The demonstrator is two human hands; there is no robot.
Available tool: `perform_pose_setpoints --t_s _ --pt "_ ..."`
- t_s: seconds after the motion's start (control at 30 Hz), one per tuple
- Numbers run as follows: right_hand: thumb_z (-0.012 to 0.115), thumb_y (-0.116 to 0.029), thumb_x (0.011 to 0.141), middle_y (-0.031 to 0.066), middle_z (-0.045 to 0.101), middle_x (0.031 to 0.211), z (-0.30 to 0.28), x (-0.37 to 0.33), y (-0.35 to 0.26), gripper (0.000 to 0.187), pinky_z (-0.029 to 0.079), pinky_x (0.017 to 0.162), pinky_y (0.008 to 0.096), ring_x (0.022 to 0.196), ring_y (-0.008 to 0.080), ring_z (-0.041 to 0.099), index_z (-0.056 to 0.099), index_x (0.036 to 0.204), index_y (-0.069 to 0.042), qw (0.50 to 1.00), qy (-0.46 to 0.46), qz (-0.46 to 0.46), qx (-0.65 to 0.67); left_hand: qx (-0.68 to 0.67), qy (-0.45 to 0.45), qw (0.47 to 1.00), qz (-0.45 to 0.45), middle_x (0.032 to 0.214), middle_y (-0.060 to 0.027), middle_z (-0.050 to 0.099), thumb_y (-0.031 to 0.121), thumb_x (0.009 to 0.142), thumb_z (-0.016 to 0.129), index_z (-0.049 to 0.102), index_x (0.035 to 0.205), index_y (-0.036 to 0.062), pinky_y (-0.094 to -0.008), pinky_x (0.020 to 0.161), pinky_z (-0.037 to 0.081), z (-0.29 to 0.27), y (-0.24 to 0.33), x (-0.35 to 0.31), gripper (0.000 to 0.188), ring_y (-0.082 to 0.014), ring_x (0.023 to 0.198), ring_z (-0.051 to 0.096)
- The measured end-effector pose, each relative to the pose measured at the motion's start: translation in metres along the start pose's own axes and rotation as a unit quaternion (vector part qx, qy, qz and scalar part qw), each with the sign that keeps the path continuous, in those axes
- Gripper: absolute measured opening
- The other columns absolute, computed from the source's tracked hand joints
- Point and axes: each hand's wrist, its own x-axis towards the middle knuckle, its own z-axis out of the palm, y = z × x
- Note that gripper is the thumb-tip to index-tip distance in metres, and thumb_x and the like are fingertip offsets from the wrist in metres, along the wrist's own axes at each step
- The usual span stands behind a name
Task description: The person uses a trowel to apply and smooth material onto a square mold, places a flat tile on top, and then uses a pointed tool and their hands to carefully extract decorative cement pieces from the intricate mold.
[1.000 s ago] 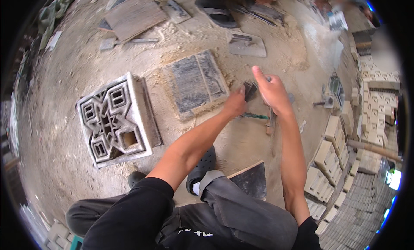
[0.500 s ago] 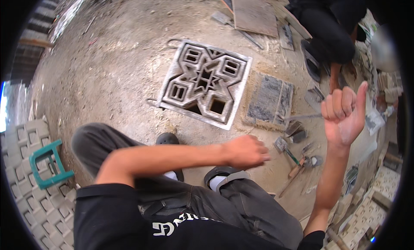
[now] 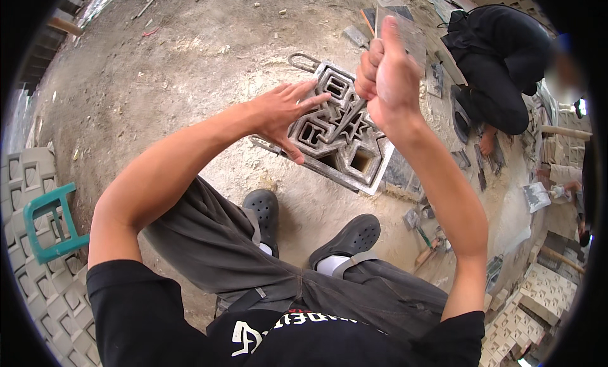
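partly behind right hand [image 3: 391, 82], patterned mould [image 3: 358, 139]

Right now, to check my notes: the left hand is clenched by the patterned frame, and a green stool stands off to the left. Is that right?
Not quite: the head view shows the left hand open, not clenched, by the patterned frame. The green stool does stand off to the left.

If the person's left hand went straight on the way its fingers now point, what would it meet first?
The left hand would probably meet the patterned openwork frame first, though the gap between them is hard to judge.
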Motion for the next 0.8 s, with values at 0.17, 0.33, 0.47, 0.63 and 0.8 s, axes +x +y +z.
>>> perform_pose_setpoints --t_s 0.17,0.33,0.47,0.63,0.8 --pt "0.043 -0.058 0.099 -0.0072 0.022 0.053 0.012 0.031 0.019 0.054 0.016 0.044 0.0285 0.044 0.0094 0.017 0.031 0.063 -0.019 0.994 0.069 0.063 -0.051 0.043 0.017 0.999 0.016 0.157 -0.0275 0.010 0.086 0.048 0.070 0.017 0.155 0.0181 -0.0505 0.117 0.024 0.013 -0.007 -0.005 0.137 -0.0478 0.140 0.025" --pt "0.045 -0.061 0.096 -0.0061 0.024 0.054 0.020 0.063 0.035 0.055 0.019 0.046 0.0293 0.047 0.0095 0.022 0.035 0.065 -0.017 0.979 0.156 0.094 -0.087 0.027 0.029 0.999 0.018 0.157 -0.0279 0.009 0.088 0.051 0.066 0.020 0.155 0.0187 -0.0492 0.117 0.025 0.019 -0.010 -0.006 0.133 -0.0477 0.140 0.027" --pt "0.043 -0.068 0.093 -0.0019 0.035 0.052 0.035 0.089 0.053 0.065 0.032 0.048 0.0329 0.047 0.0140 0.036 0.044 0.064 -0.009 0.959 0.183 0.097 -0.192 0.033 0.059 0.998 0.018 0.157 -0.0286 0.009 0.088 0.055 0.064 0.022 0.154 0.0152 -0.0482 0.117 0.023 0.024 -0.008 -0.005 0.130 -0.0471 0.140 0.027" --pt "0.037 -0.058 0.099 0.0209 0.067 0.071 0.085 0.073 0.076 0.070 0.051 0.065 0.0472 0.072 0.0343 0.068 0.064 0.070 0.000 0.871 0.082 0.011 -0.485 0.023 0.016 1.000 -0.005 0.157 -0.0302 0.008 0.085 0.060 0.064 0.026 0.153 0.0111 -0.0491 0.118 0.019 0.032 -0.008 0.000 0.125 -0.0466 0.142 0.021" --pt "0.040 -0.060 0.097 0.0213 0.067 0.073 0.116 0.061 0.100 0.067 0.050 0.069 0.0505 0.078 0.0403 0.067 0.067 0.071 -0.004 0.860 0.076 -0.008 -0.504 -0.070 0.121 0.988 0.071 0.156 -0.0333 0.005 0.081 0.063 0.065 0.028 0.152 0.0090 -0.0522 0.118 0.015 0.032 -0.013 -0.005 0.121 -0.0467 0.145 0.011"
